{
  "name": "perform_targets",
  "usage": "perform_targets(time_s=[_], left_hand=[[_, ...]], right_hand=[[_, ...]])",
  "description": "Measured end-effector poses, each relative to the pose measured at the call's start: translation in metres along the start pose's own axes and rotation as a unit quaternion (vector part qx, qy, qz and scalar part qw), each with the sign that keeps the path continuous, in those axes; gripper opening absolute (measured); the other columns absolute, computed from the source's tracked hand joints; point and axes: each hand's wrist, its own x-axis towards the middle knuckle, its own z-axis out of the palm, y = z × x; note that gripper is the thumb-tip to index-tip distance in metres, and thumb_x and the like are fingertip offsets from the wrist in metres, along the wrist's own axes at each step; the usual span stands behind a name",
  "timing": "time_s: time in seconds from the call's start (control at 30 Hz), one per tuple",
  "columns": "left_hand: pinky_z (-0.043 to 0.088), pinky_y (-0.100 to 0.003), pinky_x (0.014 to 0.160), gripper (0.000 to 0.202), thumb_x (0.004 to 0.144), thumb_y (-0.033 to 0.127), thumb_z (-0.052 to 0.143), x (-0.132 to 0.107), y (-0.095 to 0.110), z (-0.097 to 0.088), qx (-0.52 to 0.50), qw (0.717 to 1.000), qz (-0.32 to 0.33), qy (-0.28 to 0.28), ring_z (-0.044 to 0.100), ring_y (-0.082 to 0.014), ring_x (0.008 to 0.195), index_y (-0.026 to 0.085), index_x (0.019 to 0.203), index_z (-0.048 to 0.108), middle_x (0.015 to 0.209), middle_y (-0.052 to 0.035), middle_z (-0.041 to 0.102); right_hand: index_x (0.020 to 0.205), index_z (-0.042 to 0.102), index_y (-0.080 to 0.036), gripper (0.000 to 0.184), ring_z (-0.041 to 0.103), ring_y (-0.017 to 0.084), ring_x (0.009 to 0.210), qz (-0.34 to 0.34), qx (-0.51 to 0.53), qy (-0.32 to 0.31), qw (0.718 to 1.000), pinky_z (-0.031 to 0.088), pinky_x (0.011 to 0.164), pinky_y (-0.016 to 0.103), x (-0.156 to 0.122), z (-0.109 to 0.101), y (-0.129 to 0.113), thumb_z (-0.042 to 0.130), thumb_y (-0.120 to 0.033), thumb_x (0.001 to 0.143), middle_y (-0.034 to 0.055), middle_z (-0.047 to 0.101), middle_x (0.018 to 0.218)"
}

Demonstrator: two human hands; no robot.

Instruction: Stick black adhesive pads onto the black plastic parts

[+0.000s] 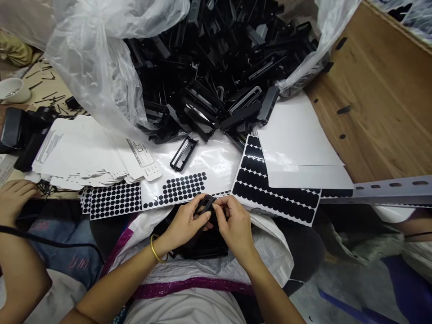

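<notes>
Left hand (182, 225) and right hand (236, 227) hold one small black part (205, 204)

Closest of all, below the fingers, is a white shirt (185, 308). Just past it, a white sack (272, 243) with a purple edge (194, 283) lies open, and dark things (207, 249) sit in it right under the fingers. A gold bracelet (155, 252) is on the left wrist, behind the left fingers.

The small black part is between the two hands. The left fingers pinch it. The right thumb and finger are close together, pinching its right end. I cannot tell if they hold something tiny too.

Just past the fingers, to the left, are sheets of black dots (114, 201). To the right is a sheet with rows of black dots (276, 200), partly under white paper (300, 139). Far to the left of the fingers is another person's hand (15, 198).

Farther ahead and a bit left, one loose black part (183, 154) lies by itself. More to the left is a messy pile of white cards (84, 153).

Past all that, a big heap of black parts (216, 67) spills from a clear plastic bag (101, 67). A wooden board (381, 94) is far to the right. A white cup (15, 92) stands on the surface (62, 85), far ahead and left.
</notes>
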Motion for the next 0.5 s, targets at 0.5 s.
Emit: perform_targets(time_s=[0.5], left_hand=[[0.041, -0.04, 0.099, 0.034, 0.088, 0.04, 0.042, 0.022, 0.032, -0.062, 0.117, 0.938, 0.176, 0.276, 0.054, -0.0219, 0.114, 0.019, 0.112, 0.055, 0.119, -0.0111, 0.06]], right_hand=[[0.096, 0.052, -0.02, 0.013, 0.049, 0.012, 0.057, 0.045, 0.014, 0.083, 0.995, 0.044, 0.057, 0.026, 0.001, -0.02, 0.02, 0.05, -0.026, 0.085, -0.0007, 0.055, 0.072]])
